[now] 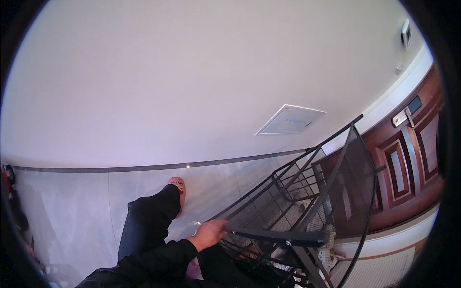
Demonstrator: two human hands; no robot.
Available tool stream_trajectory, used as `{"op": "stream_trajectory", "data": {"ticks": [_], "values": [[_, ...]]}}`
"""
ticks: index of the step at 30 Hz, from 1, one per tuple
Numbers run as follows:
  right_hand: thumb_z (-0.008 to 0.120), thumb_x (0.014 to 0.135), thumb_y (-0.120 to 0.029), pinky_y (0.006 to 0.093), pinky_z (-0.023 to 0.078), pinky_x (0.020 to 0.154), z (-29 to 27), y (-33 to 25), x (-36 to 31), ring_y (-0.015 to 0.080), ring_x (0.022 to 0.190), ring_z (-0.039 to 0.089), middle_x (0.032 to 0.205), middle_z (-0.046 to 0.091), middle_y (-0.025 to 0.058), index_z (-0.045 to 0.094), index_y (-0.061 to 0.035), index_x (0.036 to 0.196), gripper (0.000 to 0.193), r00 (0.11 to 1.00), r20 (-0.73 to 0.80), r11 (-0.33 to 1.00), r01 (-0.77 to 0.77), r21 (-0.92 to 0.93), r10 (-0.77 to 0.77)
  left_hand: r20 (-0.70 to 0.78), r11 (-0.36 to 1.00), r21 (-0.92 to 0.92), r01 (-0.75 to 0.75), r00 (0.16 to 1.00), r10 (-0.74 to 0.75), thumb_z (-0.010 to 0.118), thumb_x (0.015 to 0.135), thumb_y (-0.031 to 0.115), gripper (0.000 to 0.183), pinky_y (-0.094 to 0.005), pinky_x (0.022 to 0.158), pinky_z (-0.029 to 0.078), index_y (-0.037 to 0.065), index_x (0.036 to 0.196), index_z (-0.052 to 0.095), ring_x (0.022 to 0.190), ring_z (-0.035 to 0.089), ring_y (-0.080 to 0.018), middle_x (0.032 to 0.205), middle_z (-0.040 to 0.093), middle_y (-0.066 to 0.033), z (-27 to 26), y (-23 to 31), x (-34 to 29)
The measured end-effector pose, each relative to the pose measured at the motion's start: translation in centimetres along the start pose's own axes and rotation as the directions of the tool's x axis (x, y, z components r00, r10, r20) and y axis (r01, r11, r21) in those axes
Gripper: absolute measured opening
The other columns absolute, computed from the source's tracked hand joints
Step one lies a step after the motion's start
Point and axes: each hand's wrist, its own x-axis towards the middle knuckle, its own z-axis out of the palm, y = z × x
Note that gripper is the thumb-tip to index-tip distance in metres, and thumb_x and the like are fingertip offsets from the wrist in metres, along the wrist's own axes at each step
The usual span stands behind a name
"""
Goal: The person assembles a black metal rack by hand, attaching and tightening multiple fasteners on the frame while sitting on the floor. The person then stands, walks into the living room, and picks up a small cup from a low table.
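My left hand (209, 235) reaches in from the lower left in a black sleeve. Its fingers are closed on the near corner of a black metal rack (269, 235), and the fingertips are partly hidden. The rack has a flat dark bar along its near edge, mesh panels and wire shelves. It stands tilted in this view, running toward the door. Several items lie on its lower levels, too covered by the frame to name. My right hand does not show.
A pale wall (201, 81) with a white access panel (292, 120) rises ahead. The brown wooden door (398, 168) with a metal handle is at the right. On the grey tiled floor (77, 206) my foot wears a pink slipper (178, 185). Dark and red items (14, 201) line the left edge.
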Motion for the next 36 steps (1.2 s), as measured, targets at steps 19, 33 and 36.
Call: {"op": "stream_trajectory", "data": {"ticks": [19,33,36], "values": [[0.061,0.084,-0.011,0.0289,0.047,0.074,-17.1,-2.2,-25.5,0.0154,0.076,0.058,0.078,0.062,0.0052,0.063,-0.0024,0.092,0.012,0.853,-0.453,0.702,0.489,0.518,-0.261,-0.205,0.992,-0.122,0.041,0.977,-0.065,0.068,0.083,0.015,0.047,-0.0419,0.087,0.049,0.003,0.125,0.052,0.103,0.063,-0.0359,0.108,0.065,-0.0221,-2.1,4.4,0.6],[0.056,0.096,-0.020,0.0258,0.046,0.078,-15.2,-3.6,-25.4,0.0106,0.083,0.058,0.087,0.064,0.0023,0.064,0.0003,0.097,0.022,0.802,-0.592,0.256,0.558,0.789,0.077,0.075,0.881,-0.447,0.152,0.988,-0.132,0.063,0.092,0.017,0.046,-0.0307,0.084,0.048,0.001,0.132,0.047,0.105,0.057,-0.0185,0.117,0.059,-0.0108,1.4,2.8,-8.3],[0.058,0.095,-0.019,0.0270,0.047,0.080,-14.8,-3.8,-25.2,0.0132,0.086,0.061,0.090,0.068,0.0052,0.067,0.0006,0.098,0.022,0.744,-0.662,0.344,0.602,0.721,0.085,0.168,0.746,-0.664,0.052,0.982,0.081,0.060,0.094,0.017,0.042,-0.0304,0.083,0.049,0.003,0.132,0.049,0.103,0.057,-0.0143,0.119,0.059,-0.0074,2.7,3.0,-10.1]]}}
